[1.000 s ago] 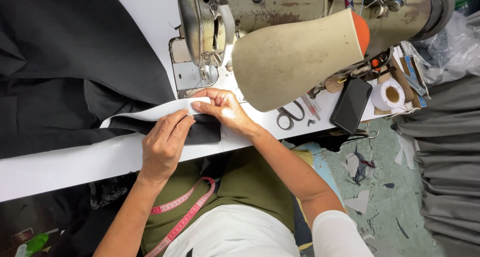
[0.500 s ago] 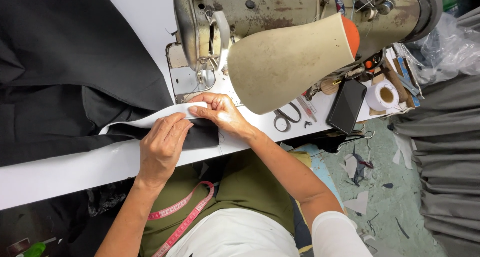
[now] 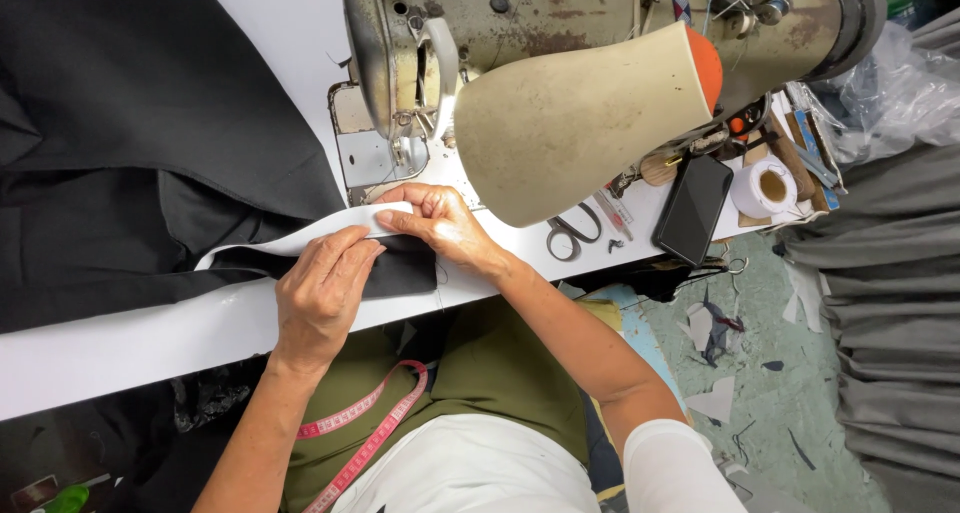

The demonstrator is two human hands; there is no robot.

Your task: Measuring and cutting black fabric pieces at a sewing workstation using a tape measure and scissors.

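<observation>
Black fabric point(image 3: 130, 153) heaped over the left part of the white bench point(image 3: 150, 338), folds running toward the machine. A white strip point(image 3: 300, 238) lies along the fabric's near edge, running right to a small dark piece point(image 3: 405, 271) just in front of the needle area.

Left hand point(image 3: 320, 293) rests palm-down on the strip and dark piece, fingers point(image 3: 345, 253) close together, pressing flat; nothing pinched. Pink measuring tape point(image 3: 365, 423) hangs below the bench edge, over the olive garment on the person's lap.

Right hand point(image 3: 435, 223) sits just right of the left one, tips nearly touching it. Its fingers point(image 3: 400, 216) are curled and pinch the strip's end where it meets the dark piece, close to the metal plate point(image 3: 365, 153) under the sewing machine point(image 3: 560, 63).

Machine body worn, beige, with an orange patch at the motor end. Right of it on the bench: scissors point(image 3: 572, 235), a dark phone point(image 3: 694, 205) face-down or blank, a roll of white tape point(image 3: 768, 188). Grey pleated cloth point(image 3: 880, 313) at far right; scraps on the floor point(image 3: 760, 393)
</observation>
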